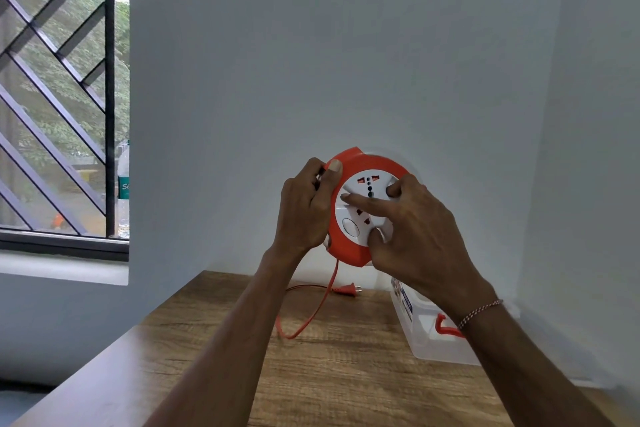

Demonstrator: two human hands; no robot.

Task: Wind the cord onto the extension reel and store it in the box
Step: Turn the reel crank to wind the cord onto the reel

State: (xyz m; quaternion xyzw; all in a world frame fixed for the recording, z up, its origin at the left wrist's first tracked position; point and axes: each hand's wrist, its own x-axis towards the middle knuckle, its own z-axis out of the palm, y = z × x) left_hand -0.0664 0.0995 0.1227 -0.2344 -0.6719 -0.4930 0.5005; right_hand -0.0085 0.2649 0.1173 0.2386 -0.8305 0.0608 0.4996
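I hold a round orange extension reel point(349, 246) with a white socket face upright in the air above the table. My left hand point(304, 208) grips its left rim, thumb over the top edge. My right hand point(412, 229) lies on the white socket disc, fingers spread across it. An orange cord point(313, 314) hangs from the reel's bottom, loops on the wooden table point(311, 374) and ends in an orange plug point(348, 289) lying near the wall. A clear plastic box point(420, 333) with an orange latch stands at the table's right, partly hidden by my right forearm.
White walls close in behind and to the right of the table. A barred window point(59, 97) is at the left, with a plastic bottle point(123, 191) on its sill. The table's left edge drops off to the floor.
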